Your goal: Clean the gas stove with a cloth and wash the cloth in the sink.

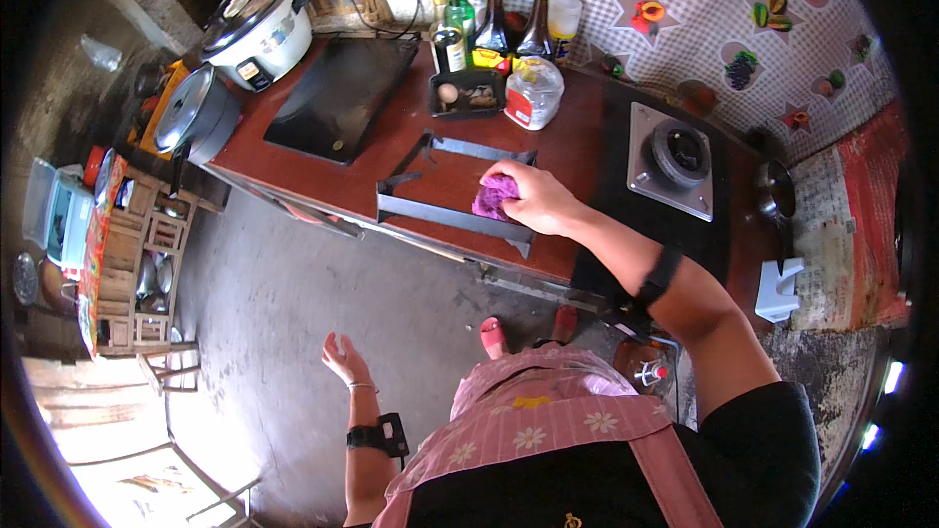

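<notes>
My right hand (539,198) grips a crumpled purple cloth or scrubbing pad (495,196) over the reddish-brown countertop (455,180). Around it on the counter lies a black metal rack frame (447,214) with two long bars and bent ends. The cloth is at the right part of this frame, by its front bar; whether it touches the bar or the counter is hard to tell. Away from the counter, my left hand (345,361) hangs over the grey floor, fingers apart and holding nothing.
Behind the frame stand a clear jar (535,92), a black tray (467,95) with an egg, and several bottles (493,26). A black flat panel (341,99), rice cooker (258,33) and lidded pot (196,116) are left. A gas burner (673,158) sits right.
</notes>
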### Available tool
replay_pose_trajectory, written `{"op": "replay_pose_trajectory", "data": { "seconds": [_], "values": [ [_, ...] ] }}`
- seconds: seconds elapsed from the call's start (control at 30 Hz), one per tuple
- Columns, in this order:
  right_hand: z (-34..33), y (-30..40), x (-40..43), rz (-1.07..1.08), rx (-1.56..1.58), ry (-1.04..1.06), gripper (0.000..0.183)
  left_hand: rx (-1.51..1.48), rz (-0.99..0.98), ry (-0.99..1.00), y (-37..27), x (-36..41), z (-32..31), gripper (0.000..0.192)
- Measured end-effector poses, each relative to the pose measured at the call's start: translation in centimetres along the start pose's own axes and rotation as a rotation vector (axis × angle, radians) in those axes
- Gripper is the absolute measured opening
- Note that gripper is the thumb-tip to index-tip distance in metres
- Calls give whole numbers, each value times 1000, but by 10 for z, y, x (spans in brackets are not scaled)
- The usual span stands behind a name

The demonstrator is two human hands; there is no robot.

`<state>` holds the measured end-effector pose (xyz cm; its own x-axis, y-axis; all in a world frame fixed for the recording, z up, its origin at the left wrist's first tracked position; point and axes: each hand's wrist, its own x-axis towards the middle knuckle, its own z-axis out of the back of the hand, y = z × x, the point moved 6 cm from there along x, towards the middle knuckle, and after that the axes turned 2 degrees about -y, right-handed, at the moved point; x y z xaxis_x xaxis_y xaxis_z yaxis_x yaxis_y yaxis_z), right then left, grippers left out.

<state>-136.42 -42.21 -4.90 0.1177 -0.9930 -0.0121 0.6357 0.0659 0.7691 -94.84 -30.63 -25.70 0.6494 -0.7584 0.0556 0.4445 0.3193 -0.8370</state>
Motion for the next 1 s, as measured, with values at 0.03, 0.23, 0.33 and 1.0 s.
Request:
{"op": "replay_pose_trajectory", "data": {
  "seconds": [0.03, 0.23, 0.33, 1.0],
  "values": [
    [14, 6, -10, 14, 52, 32, 34, -4, -4, 8, -2, -1, -2, 30],
    [131, 34, -86, 112, 133, -106, 34, 99, -29, 12, -7, -3, 0, 32],
    [182, 12, -121, 123, -37, -274, 35, 21, -39, -2, -25, -11, -14, 31],
    [241, -160, -172, 28, -200, -434, 33, 130, -154, -7, -87, -74, -36, 29]
  ]
}}
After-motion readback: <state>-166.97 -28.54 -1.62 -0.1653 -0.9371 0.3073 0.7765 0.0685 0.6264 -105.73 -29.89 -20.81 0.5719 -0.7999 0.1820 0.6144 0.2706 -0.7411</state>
